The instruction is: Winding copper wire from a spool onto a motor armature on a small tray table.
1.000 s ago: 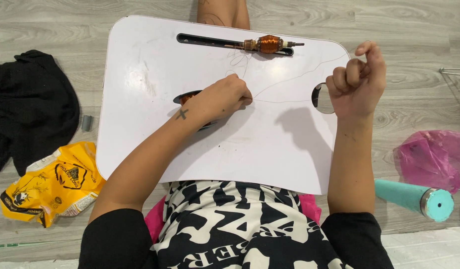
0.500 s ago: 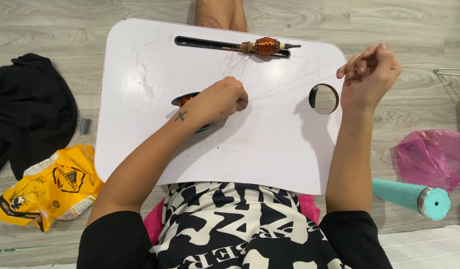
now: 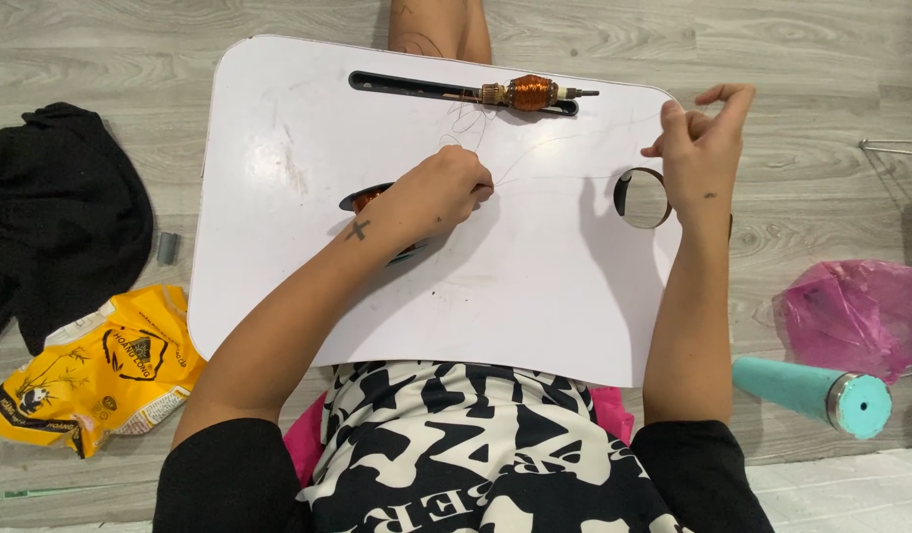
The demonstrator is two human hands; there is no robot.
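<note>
- The white worktop (image 3: pixel 278 197) sits across my lap; a copper-wound motor armature (image 3: pixel 530 93) lies in its far slot.
- My left hand (image 3: pixel 441 192) rests mid-worktop, fingers curled shut, pinching a fine wire (image 3: pixel 564 141) over a dark coil part (image 3: pixel 369 197).
- My right hand (image 3: pixel 701 148) is raised at the right edge, fingers pinched on the same strand.
- The wire looks hair-thin, light and limp, likely to kink or snap; I'd grip it close, fingertip to fingertip.

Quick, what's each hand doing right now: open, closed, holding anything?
Left hand: closed, pinching the thin wire down on the white tray.
Right hand: fingers pinched together, pulling the same wire's other end.
</note>
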